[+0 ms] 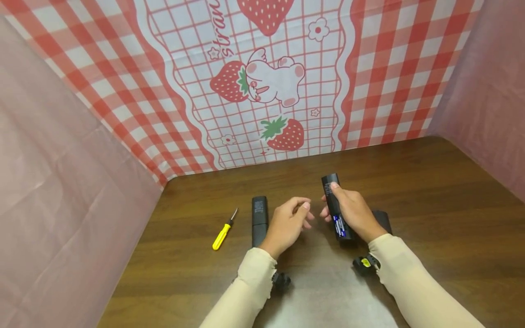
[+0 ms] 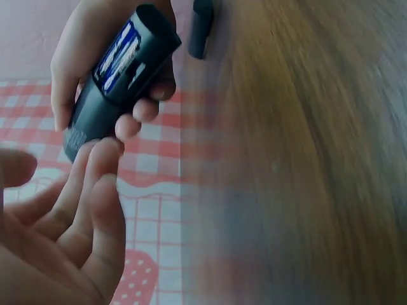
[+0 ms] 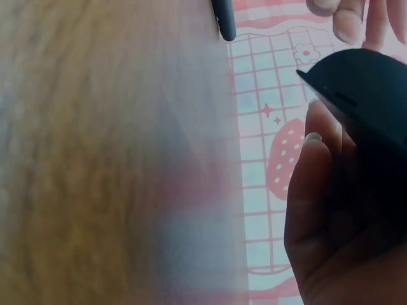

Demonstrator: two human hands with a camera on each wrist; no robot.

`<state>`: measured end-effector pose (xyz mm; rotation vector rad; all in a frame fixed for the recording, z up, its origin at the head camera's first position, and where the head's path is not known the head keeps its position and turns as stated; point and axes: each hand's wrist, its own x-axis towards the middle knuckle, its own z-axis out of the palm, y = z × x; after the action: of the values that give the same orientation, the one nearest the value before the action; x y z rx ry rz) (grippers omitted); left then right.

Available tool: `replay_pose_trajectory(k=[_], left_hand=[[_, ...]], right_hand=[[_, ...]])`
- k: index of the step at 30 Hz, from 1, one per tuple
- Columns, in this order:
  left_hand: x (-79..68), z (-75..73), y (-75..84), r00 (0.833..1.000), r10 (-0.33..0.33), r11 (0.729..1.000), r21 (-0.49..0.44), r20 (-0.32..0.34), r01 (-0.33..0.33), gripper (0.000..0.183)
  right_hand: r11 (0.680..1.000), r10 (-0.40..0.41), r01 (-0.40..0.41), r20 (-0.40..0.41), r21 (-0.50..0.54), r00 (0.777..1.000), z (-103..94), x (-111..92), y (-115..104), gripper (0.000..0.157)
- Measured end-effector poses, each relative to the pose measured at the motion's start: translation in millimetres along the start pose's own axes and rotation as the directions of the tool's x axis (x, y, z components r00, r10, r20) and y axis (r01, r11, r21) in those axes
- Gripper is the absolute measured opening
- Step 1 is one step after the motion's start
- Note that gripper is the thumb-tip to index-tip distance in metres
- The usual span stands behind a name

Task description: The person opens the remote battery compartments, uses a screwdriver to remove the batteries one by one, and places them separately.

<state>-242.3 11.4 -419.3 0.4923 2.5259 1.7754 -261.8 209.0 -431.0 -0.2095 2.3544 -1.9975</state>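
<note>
My right hand (image 1: 356,213) grips a black remote control (image 1: 331,200), back side up, with its thumb along the printed end. Its battery compartment is uncovered, and blue-and-silver batteries (image 1: 339,226) show inside, also in the left wrist view. To the left of it, my left hand (image 1: 286,224) hovers with loosely bent fingers and nothing between them. In the left wrist view its fingertips (image 2: 105,149) come close to the printed end of the remote. The right wrist view shows the remote's dark end (image 3: 362,82) above the curled right fingers.
A second black remote (image 1: 259,214) lies beside the left wrist, partly behind it. Farther left is a yellow-handled screwdriver (image 1: 223,234). Another black object (image 1: 383,221) lies partly hidden behind the right wrist. A strawberry-print cloth (image 1: 262,82) hangs at the wooden table's (image 1: 184,200) far edge.
</note>
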Motion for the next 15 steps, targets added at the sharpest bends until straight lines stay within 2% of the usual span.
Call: replay_pose_trajectory(k=[4, 7, 15], left_hand=[[-3.6, -7.0, -3.3, 0.996, 0.025, 0.995, 0.097, 0.083, -0.033, 0.031], [-6.8, -11.4, -2.8, 0.991, 0.041, 0.981, 0.184, 0.126, -0.064, 0.030], [-15.5, -28.2, -7.1, 0.989, 0.073, 0.946, 0.304, 0.128, -0.109, 0.027]], right_hand=[[1.000, 0.002, -0.002, 0.000, -0.004, 1.000, -1.3, -0.4, 0.7, 0.078], [1.000, 0.003, -0.003, 0.002, -0.007, 1.000, -1.7, -1.2, 0.6, 0.078], [1.000, 0.009, -0.009, 0.006, -0.003, 1.000, -0.3, 0.0, 0.9, 0.076]])
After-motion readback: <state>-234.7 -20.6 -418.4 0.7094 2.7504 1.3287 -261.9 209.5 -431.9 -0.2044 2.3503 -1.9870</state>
